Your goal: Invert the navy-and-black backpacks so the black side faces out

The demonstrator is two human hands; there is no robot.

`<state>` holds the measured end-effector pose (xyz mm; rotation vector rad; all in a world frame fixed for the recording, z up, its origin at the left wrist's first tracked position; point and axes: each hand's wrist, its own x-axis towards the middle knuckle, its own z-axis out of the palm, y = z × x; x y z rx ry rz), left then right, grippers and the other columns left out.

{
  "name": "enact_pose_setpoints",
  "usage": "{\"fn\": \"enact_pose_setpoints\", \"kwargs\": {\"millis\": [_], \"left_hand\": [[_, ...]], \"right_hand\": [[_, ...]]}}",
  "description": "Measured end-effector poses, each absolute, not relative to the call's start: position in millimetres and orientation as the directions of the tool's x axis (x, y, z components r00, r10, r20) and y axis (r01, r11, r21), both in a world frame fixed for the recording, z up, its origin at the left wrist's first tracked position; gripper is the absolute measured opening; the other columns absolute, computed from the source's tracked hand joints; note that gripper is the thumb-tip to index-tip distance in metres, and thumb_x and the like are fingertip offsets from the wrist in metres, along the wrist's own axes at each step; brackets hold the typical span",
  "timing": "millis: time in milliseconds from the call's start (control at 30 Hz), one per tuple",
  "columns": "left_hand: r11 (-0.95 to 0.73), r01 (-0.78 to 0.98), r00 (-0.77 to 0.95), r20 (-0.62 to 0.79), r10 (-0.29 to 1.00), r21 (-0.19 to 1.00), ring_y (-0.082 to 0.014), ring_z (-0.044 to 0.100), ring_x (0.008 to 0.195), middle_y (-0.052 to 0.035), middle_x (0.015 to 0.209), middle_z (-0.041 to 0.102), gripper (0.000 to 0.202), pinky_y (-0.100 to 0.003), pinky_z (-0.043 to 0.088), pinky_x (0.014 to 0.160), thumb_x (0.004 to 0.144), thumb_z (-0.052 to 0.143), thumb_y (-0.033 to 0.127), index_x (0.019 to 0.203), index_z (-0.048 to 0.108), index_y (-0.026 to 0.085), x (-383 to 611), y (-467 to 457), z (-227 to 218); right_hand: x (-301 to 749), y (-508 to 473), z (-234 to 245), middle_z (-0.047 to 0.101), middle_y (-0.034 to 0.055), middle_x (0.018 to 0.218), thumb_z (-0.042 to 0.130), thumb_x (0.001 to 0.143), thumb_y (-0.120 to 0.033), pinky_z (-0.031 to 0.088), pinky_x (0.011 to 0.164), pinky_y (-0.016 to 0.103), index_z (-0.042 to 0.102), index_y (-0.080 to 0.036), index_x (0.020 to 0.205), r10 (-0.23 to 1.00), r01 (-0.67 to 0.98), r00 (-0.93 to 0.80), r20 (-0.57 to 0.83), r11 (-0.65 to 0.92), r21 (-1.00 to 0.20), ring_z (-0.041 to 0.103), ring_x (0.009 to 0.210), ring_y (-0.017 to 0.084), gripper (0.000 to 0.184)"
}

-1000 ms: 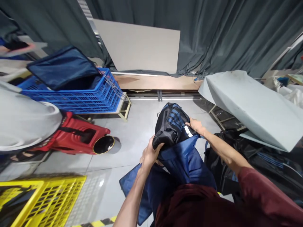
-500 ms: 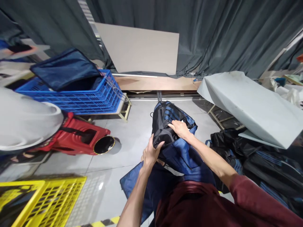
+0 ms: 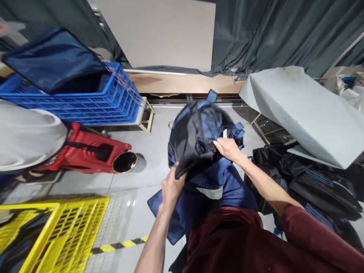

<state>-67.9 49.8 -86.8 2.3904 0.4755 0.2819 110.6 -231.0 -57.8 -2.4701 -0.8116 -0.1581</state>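
Observation:
A black backpack (image 3: pixel 186 136) with blue straps and webbing is held up in front of my legs, blurred a little by motion. My left hand (image 3: pixel 172 185) is closed on its lower left edge, where the black fabric is pulled to a corner. On the right side, my right hand (image 3: pixel 228 148) pinches the fabric near the blue webbing, beside a small white label (image 3: pixel 225 133). A dark blue fabric panel (image 3: pixel 155 201) hangs by my left leg; its upper part is hidden behind my left arm.
To the left stand stacked blue crates (image 3: pixel 119 102), a red plastic stool (image 3: pixel 91 153) with a person on it, and a yellow crate (image 3: pixel 76 220). Several black bags (image 3: pixel 315 193) lie at right below a grey-covered table (image 3: pixel 309 113). A wooden bench (image 3: pixel 182 83) runs along the curtain.
The backpack has opened out wider and been lifted, its blue straps flung outward. My left hand has moved slightly left and down, my right hand slightly right. The view has tilted downward.

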Motion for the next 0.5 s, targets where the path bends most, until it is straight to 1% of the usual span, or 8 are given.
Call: {"fn": "enact_pose_setpoints", "kwargs": {"millis": [33, 67, 133, 200, 267, 400, 467, 500], "left_hand": [[-0.708, 0.311, 0.926, -0.034, 0.376, 0.634, -0.0355, 0.083, 0.107, -0.0154, 0.107, 0.083, 0.026, -0.038, 0.062, 0.091, 0.097, 0.084, 0.033, 0.12, 0.081, 0.022, -68.0, 47.2, -106.2], [-0.716, 0.335, 0.934, -0.116, 0.338, 0.612, -0.0343, 0.082, 0.101, -0.0138, 0.098, 0.081, 0.016, -0.036, 0.061, 0.086, 0.097, 0.082, 0.03, 0.11, 0.081, 0.022, -66.8, 44.7, -123.6], [-0.713, 0.355, 0.933, -0.177, 0.314, 0.604, -0.0315, 0.081, 0.093, -0.0101, 0.089, 0.079, 0.007, -0.034, 0.057, 0.08, 0.098, 0.078, 0.03, 0.102, 0.078, 0.024, -61.3, 42.3, -147.3], [-0.684, 0.347, 0.934, -0.174, 0.311, 0.642, -0.029, 0.079, 0.09, -0.0078, 0.088, 0.078, 0.011, -0.032, 0.055, 0.078, 0.1, 0.075, 0.035, 0.103, 0.077, 0.025, -55.5, 45.0, -152.2], [-0.638, 0.352, 0.93, -0.177, 0.322, 0.685, -0.0266, 0.077, 0.086, -0.0053, 0.086, 0.078, 0.019, -0.031, 0.053, 0.077, 0.101, 0.074, 0.043, 0.104, 0.077, 0.025, -54.4, 51.8, -140.5], [-0.602, 0.385, 0.909, -0.177, 0.377, 0.7, -0.0236, 0.072, 0.078, -0.0007, 0.075, 0.073, 0.033, -0.029, 0.05, 0.071, 0.098, 0.075, 0.059, 0.096, 0.076, 0.026, -61.8, 70.0, -97.3], [-0.6, 0.382, 0.905, -0.153, 0.397, 0.703, -0.0249, 0.074, 0.084, -0.0008, 0.081, 0.077, 0.042, -0.029, 0.051, 0.072, 0.093, 0.079, 0.067, 0.099, 0.078, 0.025, -58.0, 79.4, -84.0], [-0.578, 0.375, 0.907, -0.157, 0.392, 0.725, -0.0263, 0.076, 0.089, -0.0018, 0.087, 0.08, 0.049, -0.03, 0.054, 0.075, 0.089, 0.082, 0.071, 0.104, 0.08, 0.024, -52.9, 83.2, -82.7]], "right_hand": [[104.9, -231.9, -71.5, 0.066, 0.0081, 0.08, 0.034, 0.124, -0.053, 0.044, 0.079, 0.032, 0.059, -0.023, 0.081, 0.502, 0.522, 0.845, 0.184, -0.698, -0.491, 0.06, 0.075, 0.021, 0.058], [100.0, -230.9, -84.9, 0.068, 0.0085, 0.082, 0.032, 0.124, -0.049, 0.044, 0.079, 0.032, 0.059, -0.023, 0.082, 0.473, 0.457, 0.874, 0.115, -0.717, -0.526, 0.062, 0.076, 0.021, 0.056], [95.1, -224.8, -106.1, 0.073, 0.0087, 0.088, 0.031, 0.124, -0.042, 0.046, 0.081, 0.031, 0.06, -0.023, 0.085, 0.428, 0.364, 0.903, 0.024, -0.736, -0.571, 0.067, 0.082, 0.022, 0.052], [96.6, -217.6, -114.7, 0.076, 0.008, 0.094, 0.033, 0.124, -0.039, 0.047, 0.085, 0.029, 0.062, -0.024, 0.088, 0.406, 0.331, 0.914, 0.008, -0.733, -0.595, 0.071, 0.09, 0.022, 0.048], [100.2, -213.5, -111.2, 0.075, 0.0071, 0.094, 0.036, 0.124, -0.042, 0.048, 0.088, 0.029, 0.061, -0.024, 0.087, 0.406, 0.337, 0.913, 0.028, -0.718, -0.609, 0.072, 0.094, 0.023, 0.048], [105.9, -214.6, -87.6, 0.069, 0.0066, 0.081, 0.029, 0.125, -0.047, 0.045, 0.079, 0.03, 0.059, -0.024, 0.082, 0.386, 0.407, 0.908, 0.166, -0.71, -0.574, 0.068, 0.078, 0.021, 0.057], [113.2, -210.5, -77.7, 0.071, 0.0079, 0.082, 0.028, 0.125, -0.049, 0.044, 0.078, 0.03, 0.064, -0.023, 0.085, 0.343, 0.419, 0.908, 0.241, -0.737, -0.53, 0.068, 0.078, 0.021, 0.06], [118.5, -205.8, -75.0, 0.073, 0.009, 0.085, 0.03, 0.125, -0.05, 0.044, 0.079, 0.03, 0.067, -0.022, 0.088, 0.337, 0.419, 0.908, 0.249, -0.751, -0.511, 0.07, 0.082, 0.022, 0.059]]}}
